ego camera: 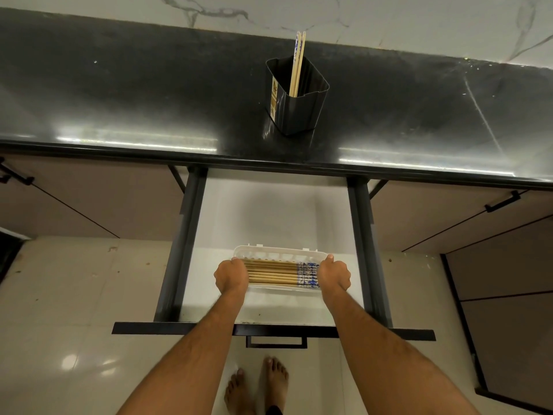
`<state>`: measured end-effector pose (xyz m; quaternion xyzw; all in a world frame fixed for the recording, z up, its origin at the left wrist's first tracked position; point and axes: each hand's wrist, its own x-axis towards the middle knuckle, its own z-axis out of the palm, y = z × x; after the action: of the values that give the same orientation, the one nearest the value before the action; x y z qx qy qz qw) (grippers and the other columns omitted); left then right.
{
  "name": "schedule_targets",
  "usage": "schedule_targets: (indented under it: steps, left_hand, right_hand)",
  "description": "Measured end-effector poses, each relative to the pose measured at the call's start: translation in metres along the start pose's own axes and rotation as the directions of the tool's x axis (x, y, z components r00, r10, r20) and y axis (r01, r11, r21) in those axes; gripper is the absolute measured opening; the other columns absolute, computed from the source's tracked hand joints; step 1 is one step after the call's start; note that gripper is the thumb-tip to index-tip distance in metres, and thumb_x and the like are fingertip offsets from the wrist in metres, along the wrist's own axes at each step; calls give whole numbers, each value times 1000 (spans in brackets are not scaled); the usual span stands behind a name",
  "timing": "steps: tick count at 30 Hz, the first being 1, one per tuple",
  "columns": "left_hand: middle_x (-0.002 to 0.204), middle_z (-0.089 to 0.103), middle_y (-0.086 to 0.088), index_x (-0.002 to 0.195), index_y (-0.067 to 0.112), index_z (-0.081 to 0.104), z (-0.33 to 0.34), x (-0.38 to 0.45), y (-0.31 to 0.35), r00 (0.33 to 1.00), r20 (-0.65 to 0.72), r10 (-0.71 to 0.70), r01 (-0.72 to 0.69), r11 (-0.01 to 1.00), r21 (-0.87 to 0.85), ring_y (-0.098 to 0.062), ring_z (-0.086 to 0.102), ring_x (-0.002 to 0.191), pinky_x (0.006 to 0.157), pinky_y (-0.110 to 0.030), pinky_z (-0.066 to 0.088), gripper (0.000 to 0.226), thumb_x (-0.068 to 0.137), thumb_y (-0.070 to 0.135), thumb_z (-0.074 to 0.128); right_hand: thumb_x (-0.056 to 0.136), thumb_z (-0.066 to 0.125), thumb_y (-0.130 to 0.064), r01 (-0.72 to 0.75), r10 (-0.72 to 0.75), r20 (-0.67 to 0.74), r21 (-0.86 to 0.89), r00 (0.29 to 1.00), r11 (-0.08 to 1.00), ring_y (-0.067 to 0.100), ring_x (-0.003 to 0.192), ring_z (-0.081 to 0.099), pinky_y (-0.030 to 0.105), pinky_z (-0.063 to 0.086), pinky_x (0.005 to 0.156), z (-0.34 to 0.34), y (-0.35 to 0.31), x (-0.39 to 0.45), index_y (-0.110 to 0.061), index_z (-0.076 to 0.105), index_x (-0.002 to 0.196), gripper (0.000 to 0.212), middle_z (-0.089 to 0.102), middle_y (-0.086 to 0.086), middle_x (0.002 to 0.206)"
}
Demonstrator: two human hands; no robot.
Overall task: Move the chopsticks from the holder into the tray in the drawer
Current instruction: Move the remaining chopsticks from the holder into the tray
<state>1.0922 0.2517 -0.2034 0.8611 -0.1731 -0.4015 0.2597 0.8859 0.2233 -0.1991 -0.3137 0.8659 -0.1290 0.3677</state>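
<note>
A black holder stands on the dark countertop with a pair of wooden chopsticks leaning upright in it. Below, the open drawer holds a white tray near its front. Several wooden chopsticks with blue-patterned ends lie side by side in the tray. My left hand grips the tray's left end, fingers curled over the chopstick tips. My right hand grips the tray's right end over the patterned ends, thumb on the rim.
The black countertop runs across the view, backed by a marble wall. Dark drawer rails flank the white drawer floor. Cabinet doors with black handles sit on both sides. My bare feet stand on the tiled floor.
</note>
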Motion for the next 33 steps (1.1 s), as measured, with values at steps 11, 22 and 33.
schedule_targets:
  steps: [11, 22, 33]
  left_hand:
    - [101, 68, -18, 95, 2, 64, -10, -5, 15, 994, -10, 111, -109, 989, 95, -27, 63, 86, 74, -36, 51, 35, 105, 25, 39]
    - [110, 64, -10, 115, 7, 59, -54, -41, 121, 563, -25, 826, -729, 510, 456, -25, 60, 105, 101, -39, 49, 31, 98, 30, 46]
    - [149, 47, -15, 149, 2, 39, -116, -104, 259, 158, 40, 987, -749, 93, 656, -29, 41, 142, 123, -47, 28, 62, 100, 41, 42]
  right_hand:
    - [108, 34, -41, 84, -84, -5, -78, 996, 993, 20, 75, 63, 27, 53, 67, -19, -9, -4, -11, 56, 96, 39, 66, 10, 96]
    - [105, 37, -41, 626, -823, -86, -606, 562, 491, 28, 112, 56, 40, 50, 100, -84, -93, -40, -2, 54, 126, 48, 60, 15, 121]
    - [105, 36, -45, 615, -921, -148, -705, 360, 353, 33, 144, 36, 46, 36, 117, -172, -203, -102, -2, 34, 150, 62, 42, 18, 153]
